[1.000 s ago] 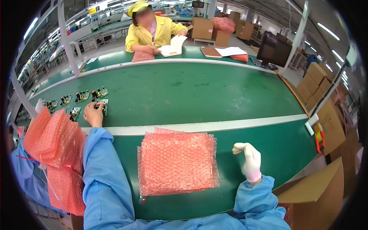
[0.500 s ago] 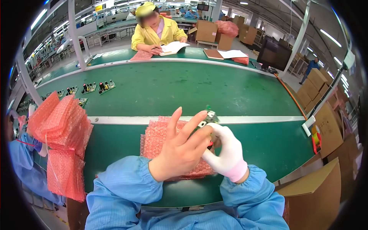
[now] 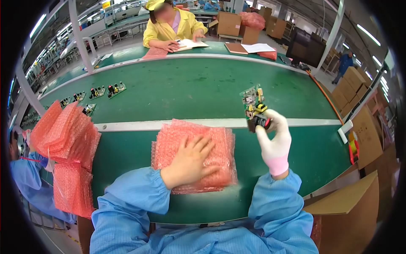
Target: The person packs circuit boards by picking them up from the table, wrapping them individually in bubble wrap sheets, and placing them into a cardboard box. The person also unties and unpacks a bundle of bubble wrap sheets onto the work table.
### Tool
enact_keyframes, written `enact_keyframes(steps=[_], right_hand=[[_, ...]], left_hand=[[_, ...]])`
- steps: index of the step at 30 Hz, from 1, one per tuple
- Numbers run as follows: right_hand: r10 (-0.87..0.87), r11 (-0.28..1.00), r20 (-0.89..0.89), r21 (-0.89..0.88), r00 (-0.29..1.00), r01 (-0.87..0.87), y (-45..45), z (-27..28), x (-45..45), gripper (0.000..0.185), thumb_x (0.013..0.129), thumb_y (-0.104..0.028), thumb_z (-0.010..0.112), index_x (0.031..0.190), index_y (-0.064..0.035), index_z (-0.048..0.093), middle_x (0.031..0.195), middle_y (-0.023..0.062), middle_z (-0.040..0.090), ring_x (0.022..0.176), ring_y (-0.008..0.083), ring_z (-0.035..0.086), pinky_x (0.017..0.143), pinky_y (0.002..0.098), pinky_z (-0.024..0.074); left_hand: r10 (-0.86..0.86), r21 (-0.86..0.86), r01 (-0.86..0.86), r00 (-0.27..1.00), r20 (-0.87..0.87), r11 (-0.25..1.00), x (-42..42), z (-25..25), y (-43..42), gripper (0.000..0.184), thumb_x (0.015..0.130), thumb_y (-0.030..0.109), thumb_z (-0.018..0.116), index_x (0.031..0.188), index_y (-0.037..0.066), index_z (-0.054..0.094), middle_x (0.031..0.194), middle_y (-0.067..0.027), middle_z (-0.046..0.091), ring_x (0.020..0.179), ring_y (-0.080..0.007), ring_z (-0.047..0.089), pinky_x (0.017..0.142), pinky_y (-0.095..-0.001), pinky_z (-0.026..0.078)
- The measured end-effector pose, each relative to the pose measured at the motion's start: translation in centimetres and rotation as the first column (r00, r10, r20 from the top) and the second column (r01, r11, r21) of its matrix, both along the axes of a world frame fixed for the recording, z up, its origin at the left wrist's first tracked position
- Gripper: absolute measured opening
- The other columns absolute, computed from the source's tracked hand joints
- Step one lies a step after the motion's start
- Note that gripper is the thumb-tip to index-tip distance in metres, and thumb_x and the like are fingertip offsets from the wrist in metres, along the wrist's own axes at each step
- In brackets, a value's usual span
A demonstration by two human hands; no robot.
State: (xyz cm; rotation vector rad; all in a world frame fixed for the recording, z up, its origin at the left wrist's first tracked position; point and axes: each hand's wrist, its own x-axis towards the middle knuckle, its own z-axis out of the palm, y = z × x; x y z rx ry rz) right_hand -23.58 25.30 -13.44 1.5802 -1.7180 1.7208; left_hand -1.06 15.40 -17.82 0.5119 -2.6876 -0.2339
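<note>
My bare left hand lies with fingers spread on a stack of pink bubble-wrap bags in front of me; it is slightly blurred. To the right, my white-gloved right hand holds up a circuit board between thumb and fingers. The board stands roughly upright above the metal strip of the bench, its component side partly showing black and yellow parts. The gloved fingers cover part of its lower edge.
More pink bubble-wrap bags are piled at the left, beside a co-worker's blue sleeve. Several circuit boards sit on the green bench. A person in yellow sits across. A tape dispenser and open carton are right.
My hands have separated. The left has come down onto the bag stack, while the right has carried the circuit board up and to the right.
</note>
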Motion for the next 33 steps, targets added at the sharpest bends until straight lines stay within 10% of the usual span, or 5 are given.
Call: enact_keyframes(steps=[4,12,16,21,33], right_hand=[[0.004,1.000,0.184,-0.030,0.983,0.002,0.1,-0.2,-0.8,0.047,0.074,0.006,0.070,0.119,-0.0013,0.058,0.098,0.0065,0.063,0.077,0.0126,0.056,0.074,0.0259,0.0487],[0.060,0.998,-0.277,0.039,0.959,-0.051,1.2,1.5,2.1,0.046,0.070,0.010,0.067,0.114,-0.0043,0.061,0.098,0.0117,0.064,0.080,0.0259,0.062,0.074,0.0330,0.0513],[0.505,0.785,0.018,0.407,0.863,-0.468,2.0,1.9,2.9,0.057,0.072,0.008,0.064,0.126,-0.0055,0.055,0.095,0.0083,0.065,0.074,0.0198,0.058,0.070,0.0300,0.0502],[0.259,0.864,0.078,0.426,0.963,-0.267,2.1,1.7,2.4,0.063,0.072,0.006,0.065,0.133,-0.0040,0.050,0.098,0.0069,0.069,0.059,0.0083,0.047,0.062,0.0227,0.0467],[0.420,0.784,0.151,0.436,0.895,-0.441,2.2,1.7,4.7,0.069,0.073,0.001,0.070,0.138,-0.0087,0.047,0.095,0.0059,0.069,0.062,0.0122,0.054,0.066,0.0251,0.0494]], left_hand=[[-0.029,0.022,0.030,0.999,-0.038,0.999,0.1,-0.2,-0.9,0.042,0.089,0.030,0.064,0.125,0.008,0.061,0.133,-0.0148,0.056,0.126,-0.0335,0.049,0.107,-0.0511,0.034],[0.183,-0.062,-0.208,0.942,-0.282,0.976,1.7,4.1,-4.2,0.027,0.093,0.017,0.059,0.117,0.005,0.065,0.127,-0.0133,0.061,0.123,-0.0342,0.053,0.107,-0.0483,0.037],[0.033,-0.059,-0.046,0.977,-0.209,0.997,2.9,6.3,-4.1,0.029,0.092,0.015,0.060,0.120,0.009,0.065,0.133,-0.0117,0.057,0.129,-0.0335,0.048,0.111,-0.0499,0.031],[-0.081,-0.126,0.072,0.994,-0.070,0.989,3.2,7.2,-3.0,0.030,0.092,0.017,0.061,0.120,0.011,0.064,0.132,-0.0112,0.058,0.130,-0.0339,0.046,0.113,-0.0534,0.027],[-0.077,-0.037,0.071,0.978,-0.192,0.997,1.8,5.9,0.7,0.031,0.093,0.020,0.059,0.121,0.008,0.063,0.129,-0.0113,0.059,0.126,-0.0326,0.049,0.111,-0.0538,0.029]])
